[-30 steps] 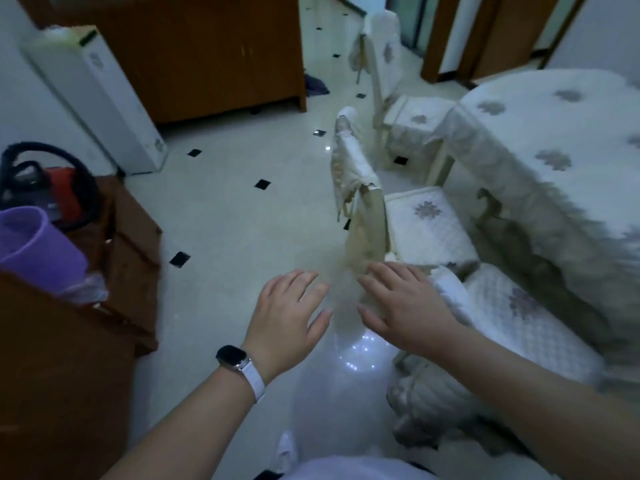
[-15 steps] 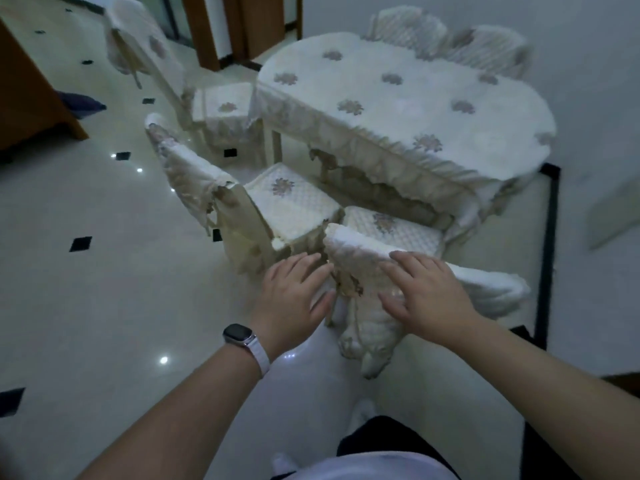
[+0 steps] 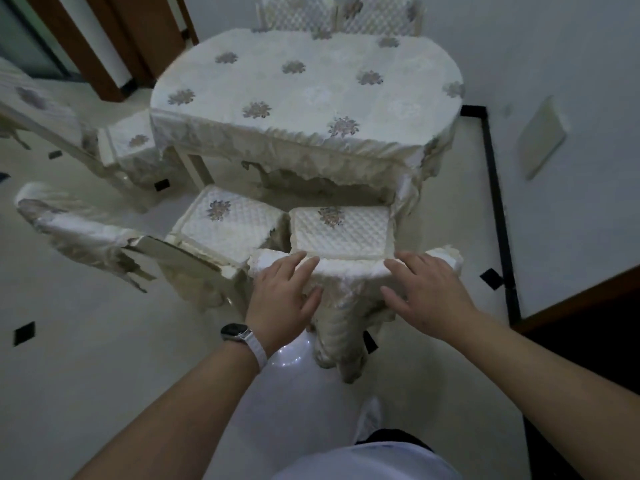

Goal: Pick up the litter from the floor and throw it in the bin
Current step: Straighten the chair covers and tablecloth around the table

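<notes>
No litter shows anywhere on the floor (image 3: 86,341), nor any bin. Both hands are empty, fingers spread flat: left hand (image 3: 282,299) and right hand (image 3: 426,294) rest on the chair back (image 3: 349,271) beneath them, probably to shift it. Beyond the fingers stands the covered tabletop (image 3: 304,88).

Home dining room, cloth-covered dining table (image 3: 311,95), padded chairs (image 3: 341,230) tucked in, pale tiled floor (image 3: 69,358)
</notes>
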The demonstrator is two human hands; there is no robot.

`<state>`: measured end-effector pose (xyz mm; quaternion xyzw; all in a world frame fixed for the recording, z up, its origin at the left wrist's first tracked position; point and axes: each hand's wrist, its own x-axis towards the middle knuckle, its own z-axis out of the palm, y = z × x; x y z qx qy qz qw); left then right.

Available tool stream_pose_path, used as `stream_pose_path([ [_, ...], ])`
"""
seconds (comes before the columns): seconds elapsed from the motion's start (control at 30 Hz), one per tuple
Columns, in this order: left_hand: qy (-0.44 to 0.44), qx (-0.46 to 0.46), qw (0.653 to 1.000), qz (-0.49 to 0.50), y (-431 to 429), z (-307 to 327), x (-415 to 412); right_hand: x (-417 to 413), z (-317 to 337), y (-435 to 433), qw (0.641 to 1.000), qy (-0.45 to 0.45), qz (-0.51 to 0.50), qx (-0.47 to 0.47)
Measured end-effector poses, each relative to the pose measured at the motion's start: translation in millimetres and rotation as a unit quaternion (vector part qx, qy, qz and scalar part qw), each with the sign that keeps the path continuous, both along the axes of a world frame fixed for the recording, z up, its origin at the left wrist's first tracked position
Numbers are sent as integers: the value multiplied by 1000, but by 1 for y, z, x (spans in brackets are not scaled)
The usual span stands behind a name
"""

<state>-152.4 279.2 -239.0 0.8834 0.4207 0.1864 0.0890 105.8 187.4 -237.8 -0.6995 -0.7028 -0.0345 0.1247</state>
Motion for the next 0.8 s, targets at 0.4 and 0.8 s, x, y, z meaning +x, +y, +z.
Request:
stream_pose_path([
  [0.4, 27, -39, 999, 7, 22, -43, 34, 42, -50, 32, 998, 27, 62, -15],
  [0.8, -46, 33, 997, -44, 58, -80, 32, 58, -75, 60, 990, 42, 100, 95],
])
